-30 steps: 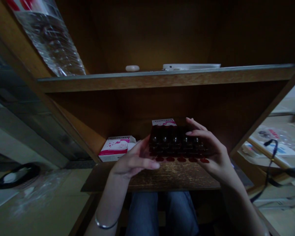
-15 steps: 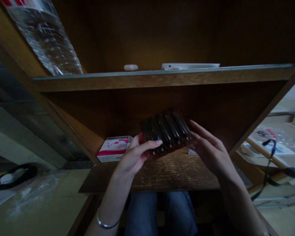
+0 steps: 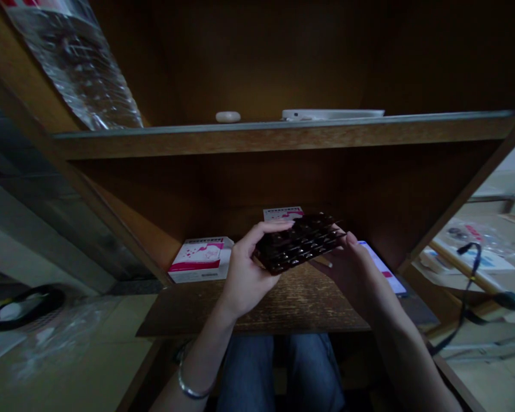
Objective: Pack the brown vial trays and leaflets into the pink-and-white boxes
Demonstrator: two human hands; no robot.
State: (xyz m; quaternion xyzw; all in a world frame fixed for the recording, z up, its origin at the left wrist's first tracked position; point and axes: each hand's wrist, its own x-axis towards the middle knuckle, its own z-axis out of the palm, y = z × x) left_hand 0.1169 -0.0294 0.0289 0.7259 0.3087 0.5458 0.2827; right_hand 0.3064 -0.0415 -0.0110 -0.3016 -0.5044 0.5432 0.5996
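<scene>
Both hands pinch the tilted dark tray of vials [image 3: 300, 243] above the lower shelf [image 3: 283, 303], left hand [image 3: 246, 269] curled over its near end, right hand [image 3: 347, 266] cupped underneath; the slant could let vials slide out.

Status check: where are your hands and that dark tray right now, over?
Left hand and right hand both grip dark vial tray, tilted, above wooden shelf. Pink-white box left, apart. Nothing blocking.

Boxes [image 3: 201, 259] at shelf [image 3: 283, 303] rear, front w/ room.

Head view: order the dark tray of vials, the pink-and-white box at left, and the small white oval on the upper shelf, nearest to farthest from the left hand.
1. dark tray of vials, held in the left hand.
2. pink-and-white box, lower shelf, left.
3. small white oval, upper shelf.
</scene>
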